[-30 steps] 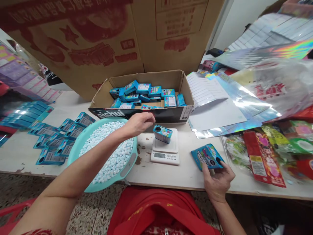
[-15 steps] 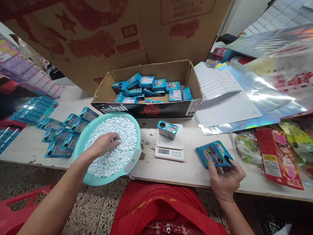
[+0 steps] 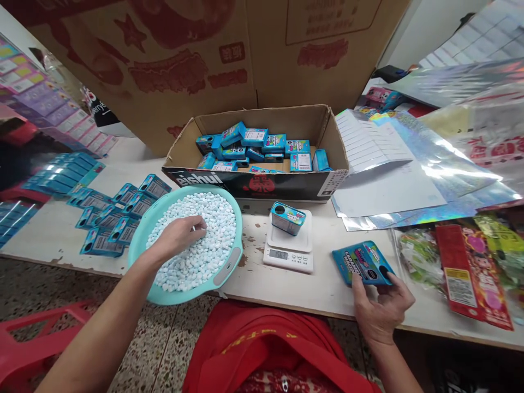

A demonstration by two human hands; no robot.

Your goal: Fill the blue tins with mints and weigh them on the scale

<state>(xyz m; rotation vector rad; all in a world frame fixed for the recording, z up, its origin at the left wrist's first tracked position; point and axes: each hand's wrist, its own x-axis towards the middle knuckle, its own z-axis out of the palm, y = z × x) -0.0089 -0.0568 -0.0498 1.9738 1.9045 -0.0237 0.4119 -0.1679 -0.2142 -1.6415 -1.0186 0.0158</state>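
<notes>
My left hand is over a turquoise basin heaped with small white and pale blue candies. Its fingers are curled together with the tips at the candies; anything inside them is hidden. On the right, my right hand grips the near edge of a flat blue candy box between thumb and fingers, close to the tabletop. Between my hands stands a white digital scale with its display lit. A similar blue candy box rests on its plate, with a dark round spot on the top.
Behind the scale, an open carton holds several blue boxes. More blue boxes stand left of the basin. Shiny sheets and a red packet lie at right. A red stool is at lower left.
The view has shifted slightly, moving the scene rightward. My left hand's fingers have drawn closer together in the candies. My right hand keeps its hold on the flat box.
</notes>
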